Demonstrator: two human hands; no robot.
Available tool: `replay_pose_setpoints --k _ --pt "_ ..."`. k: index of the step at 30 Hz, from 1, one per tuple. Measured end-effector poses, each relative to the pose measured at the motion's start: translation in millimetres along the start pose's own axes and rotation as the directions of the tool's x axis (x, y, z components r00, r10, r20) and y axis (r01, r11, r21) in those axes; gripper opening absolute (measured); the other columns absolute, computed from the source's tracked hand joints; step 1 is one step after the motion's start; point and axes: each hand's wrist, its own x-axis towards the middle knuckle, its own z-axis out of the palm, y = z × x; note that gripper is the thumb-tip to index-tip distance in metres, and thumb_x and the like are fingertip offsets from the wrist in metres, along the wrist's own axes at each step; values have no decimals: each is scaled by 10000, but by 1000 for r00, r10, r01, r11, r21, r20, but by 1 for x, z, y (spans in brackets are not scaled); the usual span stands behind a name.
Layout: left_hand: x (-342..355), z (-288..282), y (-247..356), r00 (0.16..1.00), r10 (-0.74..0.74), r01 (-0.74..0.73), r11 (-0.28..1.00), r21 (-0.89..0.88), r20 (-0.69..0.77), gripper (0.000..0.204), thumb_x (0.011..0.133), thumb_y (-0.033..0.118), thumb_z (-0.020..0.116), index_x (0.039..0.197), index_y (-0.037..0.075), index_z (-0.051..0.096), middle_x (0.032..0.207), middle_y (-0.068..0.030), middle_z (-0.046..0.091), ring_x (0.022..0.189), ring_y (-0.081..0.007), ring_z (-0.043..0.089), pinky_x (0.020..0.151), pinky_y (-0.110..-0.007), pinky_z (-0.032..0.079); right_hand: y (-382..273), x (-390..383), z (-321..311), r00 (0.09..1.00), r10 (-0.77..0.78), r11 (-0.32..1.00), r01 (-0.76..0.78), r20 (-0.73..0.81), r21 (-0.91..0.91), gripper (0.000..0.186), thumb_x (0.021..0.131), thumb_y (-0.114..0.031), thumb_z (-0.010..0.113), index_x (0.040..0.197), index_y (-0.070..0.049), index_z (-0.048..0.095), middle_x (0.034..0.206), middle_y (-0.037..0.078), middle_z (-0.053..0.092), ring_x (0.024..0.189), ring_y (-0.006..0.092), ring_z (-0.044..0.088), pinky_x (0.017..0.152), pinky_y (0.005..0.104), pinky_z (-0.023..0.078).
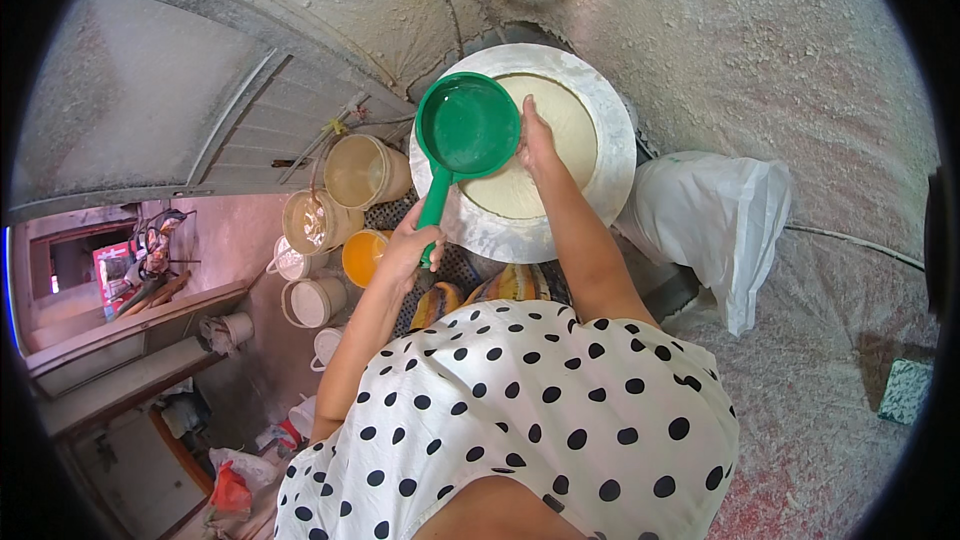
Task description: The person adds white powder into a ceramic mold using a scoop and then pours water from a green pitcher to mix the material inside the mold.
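My left hand (413,243) is wrapped round the handle of a green plastic dipper (467,128). Its round cup faces up, and a small glint shows inside; whether it holds clear liquid I cannot tell. At the right side of the cup is my right hand (537,137), fingers stretched out and close against the rim, the thumb side partly hidden. Below both hands stands a large round vessel (603,202) with a wide, whitish rim. A smooth, cream-coloured mass (568,125) fills its opening, and the dipper covers the left part of it.
Left of the vessel stand several buckets, among them a beige bucket (362,172), an orange bucket (366,258) and a white bucket (312,301). A white sack (700,215) stands on the right. A crusted wall (760,50) rises behind, and a grey panelled door (245,120) is at left.
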Motion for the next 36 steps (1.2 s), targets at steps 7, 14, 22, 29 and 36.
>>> replay_pose_setpoints --k 7,14,22,29,36 --pt "3 4 0 999 29 -30 999 24 20 714 814 -14 543 1477 97 301 694 -13 496 478 -84 463 402 -230 399 5 12 1 994 99 992 -95 -45 87 362 1012 -354 418 1162 -64 574 1040 90 655 820 200 649 655 343 559" --pt "3 6 2 998 60 -61 997 49 22 740 797 -4 515 1494 104 293 628 -15 496 464 -98 473 415 -251 417 15 32 -11 998 59 984 -58 -2 165 234 987 -189 411 1008 -59 604 939 107 671 798 225 645 746 410 557" --pt "3 11 5 995 95 -96 991 97 15 750 799 -6 536 1496 94 279 646 -16 491 455 -94 462 404 -237 406 11 44 -34 996 -19 991 8 84 136 256 903 -145 421 655 -138 486 626 1 498 543 151 438 489 316 398" --pt "-5 14 5 994 88 -76 984 158 -69 733 802 -22 507 1493 106 298 640 -12 479 469 -103 468 422 -249 413 -11 6 7 992 123 960 -120 5 252 364 965 -279 407 626 -152 446 491 -24 383 396 117 307 366 276 238" --pt "-11 17 4 992 98 -76 969 236 -84 746 800 -50 511 1496 106 291 728 -17 498 470 -98 479 410 -246 411 3 43 -6 993 -113 911 116 -31 396 352 966 -275 420 638 -145 418 511 -17 319 474 128 301 456 265 244"
